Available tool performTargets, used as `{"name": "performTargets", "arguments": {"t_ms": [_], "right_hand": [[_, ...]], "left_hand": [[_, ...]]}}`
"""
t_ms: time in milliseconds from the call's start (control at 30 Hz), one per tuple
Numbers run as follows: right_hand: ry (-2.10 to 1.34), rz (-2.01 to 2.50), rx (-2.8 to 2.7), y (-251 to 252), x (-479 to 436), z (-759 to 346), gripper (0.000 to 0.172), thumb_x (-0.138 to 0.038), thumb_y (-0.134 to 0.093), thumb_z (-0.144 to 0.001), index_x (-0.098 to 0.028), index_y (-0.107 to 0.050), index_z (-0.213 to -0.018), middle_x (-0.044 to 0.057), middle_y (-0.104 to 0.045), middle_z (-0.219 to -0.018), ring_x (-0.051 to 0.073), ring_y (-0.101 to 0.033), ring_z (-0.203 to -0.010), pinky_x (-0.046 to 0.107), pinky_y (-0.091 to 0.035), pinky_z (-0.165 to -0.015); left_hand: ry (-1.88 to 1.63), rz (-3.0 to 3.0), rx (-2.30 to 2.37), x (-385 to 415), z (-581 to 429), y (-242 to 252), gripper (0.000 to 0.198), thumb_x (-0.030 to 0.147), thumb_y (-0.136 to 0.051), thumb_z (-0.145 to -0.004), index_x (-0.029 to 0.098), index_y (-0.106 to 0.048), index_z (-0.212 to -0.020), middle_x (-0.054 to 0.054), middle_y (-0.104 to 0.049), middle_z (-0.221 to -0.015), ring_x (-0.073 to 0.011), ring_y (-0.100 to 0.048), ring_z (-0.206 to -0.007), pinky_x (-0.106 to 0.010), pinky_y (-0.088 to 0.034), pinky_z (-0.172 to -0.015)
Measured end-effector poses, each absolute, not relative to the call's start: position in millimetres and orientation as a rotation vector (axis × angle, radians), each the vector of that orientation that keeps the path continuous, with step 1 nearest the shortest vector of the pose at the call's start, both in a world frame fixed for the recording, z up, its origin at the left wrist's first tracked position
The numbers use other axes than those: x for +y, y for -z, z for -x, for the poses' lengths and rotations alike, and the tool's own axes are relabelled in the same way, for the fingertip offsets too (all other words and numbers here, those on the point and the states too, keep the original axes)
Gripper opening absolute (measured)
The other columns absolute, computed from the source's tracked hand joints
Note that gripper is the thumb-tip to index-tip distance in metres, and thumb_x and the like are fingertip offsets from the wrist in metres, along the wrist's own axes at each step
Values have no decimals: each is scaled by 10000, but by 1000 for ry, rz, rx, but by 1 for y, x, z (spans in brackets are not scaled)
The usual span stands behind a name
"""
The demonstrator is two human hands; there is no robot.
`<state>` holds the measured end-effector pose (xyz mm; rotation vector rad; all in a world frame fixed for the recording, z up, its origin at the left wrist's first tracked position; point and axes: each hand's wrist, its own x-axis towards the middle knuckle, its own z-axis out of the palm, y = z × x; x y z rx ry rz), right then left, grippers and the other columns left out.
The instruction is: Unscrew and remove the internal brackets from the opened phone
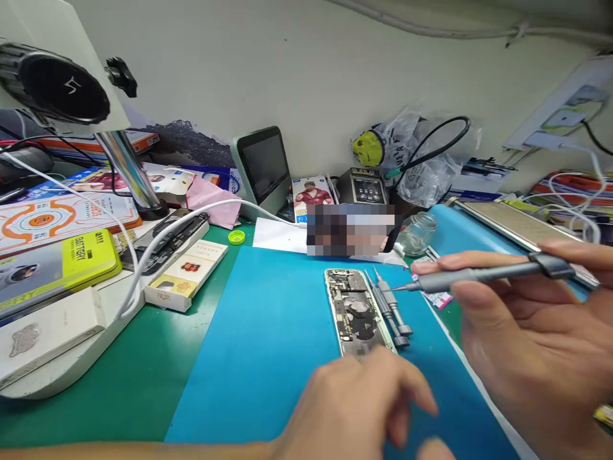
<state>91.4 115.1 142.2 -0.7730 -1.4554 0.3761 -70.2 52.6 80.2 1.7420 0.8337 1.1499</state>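
An opened phone [357, 313] with its inner parts showing lies on the blue mat [249, 332]. My left hand [354, 402] is over the phone's near end, hiding it; its bent fingers and thumb are apart, with nothing seen between them. On the right, my right hand [531, 332] holds a grey screwdriver [460, 277] between thumb and fingers, raised above the mat, its thin tip pointing left. Two more grey screwdrivers [393, 306] lie along the phone's right side, below that tip.
A glass jar [419, 231] and a device with a blurred screen [352, 231] stand behind the phone. Left are a small box [186, 275], a green cap [236, 237], a white cable [167, 230] and a metal stand [129, 169]. A dark-screened display [264, 166] is at the back.
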Motion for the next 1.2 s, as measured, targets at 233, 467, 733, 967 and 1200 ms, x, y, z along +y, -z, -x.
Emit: {"name": "performTargets", "arguments": {"t_ms": [233, 467, 733, 967, 1200], "right_hand": [[-674, 809, -1256, -141, 118, -98, 369, -201, -786, -868, -372, -596, -1134, -42, -766, -903, 216, -772, -777, 410, -686, -760], [-760, 839, -1272, -130, 116, -98, 382, -231, -757, -892, -379, -554, -1179, -31, -760, -928, 215, -777, -779, 421, -692, -774], [-761, 783, -1284, -130, 118, -97, 383, -170, -749, -901, -358, -573, -1184, -44, -774, -939, 187, -784, -815, 365, -693, -785], [-771, 768, -1317, -126, 118, -100, 397, -183, -758, -911, -368, -577, -1212, -44, -779, -948, 199, -793, -845, 371, -700, -767], [-779, 748, -1355, -127, 116, -99, 387, -186, -760, -915, -364, -581, -1209, -39, -775, -942, 183, -778, -872, 348, -704, -795]], "left_hand": [[-1262, -1360, 1044, 67, 74, -109, 109, 263, -629, -900, 266, -592, -1002, 42, -479, -783, -128, -432, -689, -247, -388, -608], [-1148, -1310, 1037, 71, 74, -100, 138, 394, -697, -976, 270, -704, -1037, 34, -612, -901, -94, -424, -647, -237, -353, -575], [-1157, -1252, 1012, 72, 73, -101, 259, 457, -594, -1053, 285, -782, -1100, 4, -711, -974, -160, -622, -931, -257, -459, -813], [-1171, -1205, 971, 73, 71, -103, 245, 419, -599, -1059, 284, -803, -1045, 21, -735, -969, -145, -632, -931, -227, -474, -816], [-1157, -1158, 919, 72, 71, -103, 261, 414, -586, -1072, 258, -778, -988, 42, -688, -896, -109, -589, -842, -188, -452, -750]]}}
